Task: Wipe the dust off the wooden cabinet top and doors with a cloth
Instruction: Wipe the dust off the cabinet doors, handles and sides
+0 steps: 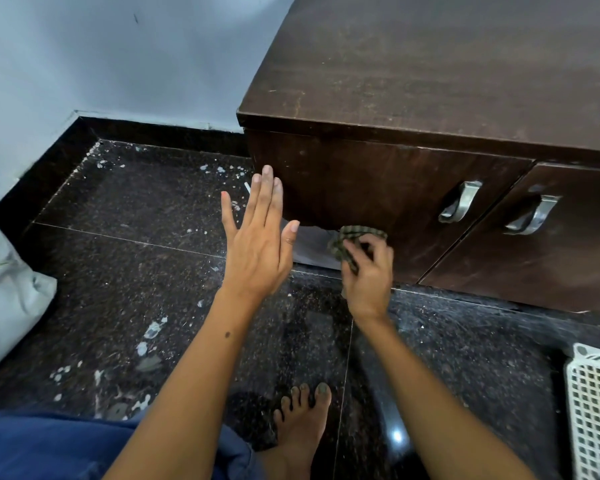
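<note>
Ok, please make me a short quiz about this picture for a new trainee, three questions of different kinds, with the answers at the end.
1. Which hand holds the cloth?
A. left
B. right
C. both

2. True or false: the left hand grips a door handle.

3. Fill in the missing word: the cloth is pressed against the lower part of the left cabinet ____.

Key
1. B. The right hand curls its fingers round the cloth.
2. False. The left hand is open with straight fingers and holds nothing. It is apart from both handles.
3. door. The cloth is near the door's bottom edge, left of the handle.
</note>
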Tool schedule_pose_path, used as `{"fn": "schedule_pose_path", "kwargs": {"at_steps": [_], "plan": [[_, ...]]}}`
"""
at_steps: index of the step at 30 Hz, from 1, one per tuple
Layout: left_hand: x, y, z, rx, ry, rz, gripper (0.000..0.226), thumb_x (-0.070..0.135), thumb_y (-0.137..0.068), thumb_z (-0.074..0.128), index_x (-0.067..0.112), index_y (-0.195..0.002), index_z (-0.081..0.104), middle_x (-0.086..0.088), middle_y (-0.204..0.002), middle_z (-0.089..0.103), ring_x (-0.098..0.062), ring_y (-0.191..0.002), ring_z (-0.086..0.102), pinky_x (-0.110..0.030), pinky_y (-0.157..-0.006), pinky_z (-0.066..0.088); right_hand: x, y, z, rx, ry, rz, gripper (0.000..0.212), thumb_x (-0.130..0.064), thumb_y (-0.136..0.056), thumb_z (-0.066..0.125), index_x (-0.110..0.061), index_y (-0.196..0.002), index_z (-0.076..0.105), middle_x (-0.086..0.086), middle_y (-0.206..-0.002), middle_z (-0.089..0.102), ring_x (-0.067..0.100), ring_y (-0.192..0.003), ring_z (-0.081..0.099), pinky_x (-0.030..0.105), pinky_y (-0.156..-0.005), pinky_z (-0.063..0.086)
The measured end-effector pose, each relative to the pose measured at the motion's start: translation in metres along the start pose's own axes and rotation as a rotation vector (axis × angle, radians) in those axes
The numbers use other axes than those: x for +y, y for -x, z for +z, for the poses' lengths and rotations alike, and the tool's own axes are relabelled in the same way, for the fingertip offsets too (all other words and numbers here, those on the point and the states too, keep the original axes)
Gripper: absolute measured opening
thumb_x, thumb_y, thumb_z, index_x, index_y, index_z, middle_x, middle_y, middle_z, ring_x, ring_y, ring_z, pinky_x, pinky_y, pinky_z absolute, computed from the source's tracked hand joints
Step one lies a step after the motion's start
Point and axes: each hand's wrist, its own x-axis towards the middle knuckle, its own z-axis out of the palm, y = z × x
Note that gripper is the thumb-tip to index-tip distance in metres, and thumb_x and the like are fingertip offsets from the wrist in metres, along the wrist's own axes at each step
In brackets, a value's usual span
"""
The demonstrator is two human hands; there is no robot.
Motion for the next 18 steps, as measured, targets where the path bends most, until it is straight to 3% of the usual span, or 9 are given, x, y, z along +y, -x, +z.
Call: {"fn": "schedule_pose_path", "kwargs": {"at_steps": [3,7,10,13,16,18], "plan": [[-0.002,-0.001,-0.003,0.003,0.004,-0.008,0.062,0.04,-0.098,0.009,0.007,-0.149,0.018,-0.006,-0.158,0.008,-0.016,-0.146,0.004,-0.051,-0.115,-0.008,0.02,0.004,-0.006,-0.221,0.311,-0.204,0.034,0.009,-0.067,0.075,0.002,-0.1,0.072,0.017,-0.103,0.065,0.038,-0.089,0.062,0.043,-0.068,0.057],[-0.006,-0.001,-0.002,-0.002,0.021,-0.003,0.061,0.04,-0.098,0.009,0.007,-0.149,0.018,-0.004,-0.158,0.008,-0.015,-0.146,0.003,-0.05,-0.115,-0.009,0.015,0.0,-0.004,-0.025,0.191,-0.155,0.028,0.007,-0.072,0.072,0.003,-0.1,0.071,0.017,-0.1,0.066,0.027,-0.092,0.051,0.041,-0.07,0.056],[-0.007,-0.001,-0.001,-0.028,0.023,-0.004,0.062,0.041,-0.097,0.009,0.008,-0.15,0.015,-0.003,-0.159,0.005,-0.015,-0.146,0.001,-0.05,-0.115,-0.009,-0.002,-0.014,0.007,0.077,0.201,-0.277,0.023,0.003,-0.078,0.069,0.001,-0.101,0.071,0.015,-0.101,0.066,0.025,-0.092,0.047,0.037,-0.074,0.052],[-0.008,-0.001,-0.001,-0.053,0.029,-0.007,0.063,0.042,-0.097,0.007,0.01,-0.15,0.013,-0.002,-0.159,0.001,-0.014,-0.146,-0.001,-0.049,-0.116,-0.009,-0.003,-0.011,0.014,-0.147,0.396,-0.376,0.027,-0.004,-0.077,0.07,-0.005,-0.104,0.072,0.01,-0.104,0.066,0.028,-0.094,0.055,0.035,-0.073,0.051],[-0.011,-0.001,-0.002,-0.052,0.023,-0.009,0.062,0.042,-0.096,0.006,0.011,-0.15,0.012,-0.001,-0.159,0.001,-0.013,-0.146,-0.002,-0.05,-0.116,-0.008,0.014,0.001,0.012,-0.476,0.58,-0.305,0.032,-0.009,-0.085,0.058,-0.008,-0.117,0.065,0.006,-0.118,0.058,0.028,-0.11,0.054,0.037,-0.086,0.045],[-0.012,-0.002,-0.002,-0.054,0.035,-0.007,0.062,0.043,-0.097,0.006,0.011,-0.15,0.012,-0.001,-0.159,0.001,-0.013,-0.146,-0.002,-0.05,-0.116,-0.008,0.018,0.004,0.01,-0.387,0.537,-0.257,0.034,-0.003,-0.075,0.07,-0.004,-0.108,0.068,0.01,-0.106,0.062,0.03,-0.099,0.057,0.037,-0.077,0.049]]}}
